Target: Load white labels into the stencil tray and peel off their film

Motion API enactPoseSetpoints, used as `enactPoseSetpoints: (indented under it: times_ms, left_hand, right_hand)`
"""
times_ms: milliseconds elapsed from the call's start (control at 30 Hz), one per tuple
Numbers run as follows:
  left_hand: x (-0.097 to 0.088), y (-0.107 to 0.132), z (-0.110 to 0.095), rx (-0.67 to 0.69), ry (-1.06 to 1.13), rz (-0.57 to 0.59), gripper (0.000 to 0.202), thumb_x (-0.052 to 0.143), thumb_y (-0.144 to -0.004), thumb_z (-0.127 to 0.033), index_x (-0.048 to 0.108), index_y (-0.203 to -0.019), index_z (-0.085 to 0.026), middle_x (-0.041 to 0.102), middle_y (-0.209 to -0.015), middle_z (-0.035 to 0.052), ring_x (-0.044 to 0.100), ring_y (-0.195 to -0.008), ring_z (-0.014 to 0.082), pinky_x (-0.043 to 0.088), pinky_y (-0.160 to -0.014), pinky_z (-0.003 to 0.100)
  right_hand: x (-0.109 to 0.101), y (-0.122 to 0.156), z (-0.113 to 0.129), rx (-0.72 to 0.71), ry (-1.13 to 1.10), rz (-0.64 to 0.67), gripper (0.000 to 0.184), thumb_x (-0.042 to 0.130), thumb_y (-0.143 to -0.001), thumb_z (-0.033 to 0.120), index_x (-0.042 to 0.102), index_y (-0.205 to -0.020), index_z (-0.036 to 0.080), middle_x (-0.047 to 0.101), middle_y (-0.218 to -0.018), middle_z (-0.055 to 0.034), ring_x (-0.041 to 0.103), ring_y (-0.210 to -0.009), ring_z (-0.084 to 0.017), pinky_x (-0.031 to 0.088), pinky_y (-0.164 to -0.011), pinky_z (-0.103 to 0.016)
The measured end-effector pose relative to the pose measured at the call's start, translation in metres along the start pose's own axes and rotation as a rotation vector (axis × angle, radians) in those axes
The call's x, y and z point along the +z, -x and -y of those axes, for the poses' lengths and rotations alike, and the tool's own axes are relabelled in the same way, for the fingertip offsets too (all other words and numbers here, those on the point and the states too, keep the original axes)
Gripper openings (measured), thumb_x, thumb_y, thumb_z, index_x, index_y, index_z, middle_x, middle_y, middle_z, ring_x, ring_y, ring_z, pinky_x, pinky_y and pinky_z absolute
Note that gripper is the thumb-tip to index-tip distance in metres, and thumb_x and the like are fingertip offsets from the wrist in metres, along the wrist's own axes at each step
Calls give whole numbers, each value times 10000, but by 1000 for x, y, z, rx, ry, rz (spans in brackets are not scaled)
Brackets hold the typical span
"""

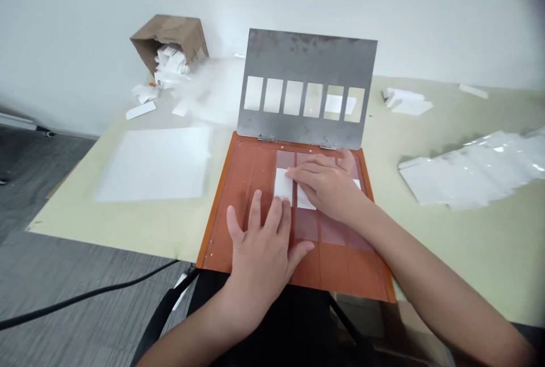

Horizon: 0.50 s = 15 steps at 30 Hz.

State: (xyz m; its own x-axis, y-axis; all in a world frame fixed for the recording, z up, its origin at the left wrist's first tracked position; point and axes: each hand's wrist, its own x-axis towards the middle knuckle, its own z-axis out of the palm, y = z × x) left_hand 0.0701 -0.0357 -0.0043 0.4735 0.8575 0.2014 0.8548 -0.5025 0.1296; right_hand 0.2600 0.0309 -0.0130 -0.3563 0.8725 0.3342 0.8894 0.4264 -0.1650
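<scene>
An orange-brown base board (238,197) lies at the table's near edge, with a grey metal stencil plate (306,55) hinged upright at its far side; the plate has a row of rectangular windows. Small white cards (283,184) lie in the board's marked slots. My left hand (261,248) rests flat on the board with fingers spread, its fingertips just below the cards. My right hand (326,182) lies flat, fingers stretched out, pressing on the white cards from the right.
A tipped brown cardboard box (170,38) spills white cards at the far left. A white sheet stack (157,163) lies left of the board. Clear plastic sleeves (477,168) lie at right, more white cards (406,100) beyond. A black cable (85,296) crosses the floor.
</scene>
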Motion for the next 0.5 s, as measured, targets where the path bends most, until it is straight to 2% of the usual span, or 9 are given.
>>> enactPoseSetpoints:
  times_ms: [167,300,400,500]
  left_hand:
    - [-2,0,-1,-4,18,22,617,382,-981,-607,532,-1426,-207,621,-1401,97,444,-1394,357,33,-1185,700]
    - [-1,0,-1,8,17,17,630,377,-981,-612,536,-1417,-185,621,-1400,99,449,-1392,347,11,-1190,689]
    - [1,-1,0,29,6,-1,645,364,-988,-605,533,-1414,-151,610,-1412,108,464,-1382,324,-7,-1206,648]
    - [3,-3,-1,70,-7,-19,599,353,-1016,-528,522,-1417,-117,579,-1449,113,490,-1362,284,52,-1228,574]
  right_hand:
    - [-3,-1,2,-3,-10,4,209,498,-997,195,701,-1005,245,778,-1001,13,642,-1030,-229,121,-1042,-535]
    - [-3,-2,3,-20,13,-1,147,569,-979,295,702,-973,232,774,-988,0,644,-1032,-235,192,-1037,-490]
    - [-2,-2,3,-22,27,-22,130,598,-964,304,704,-947,230,772,-953,6,647,-1016,-231,223,-1020,-472]
    - [-1,-2,3,-14,23,-24,138,586,-971,303,704,-943,237,770,-954,3,646,-1015,-227,228,-1016,-478]
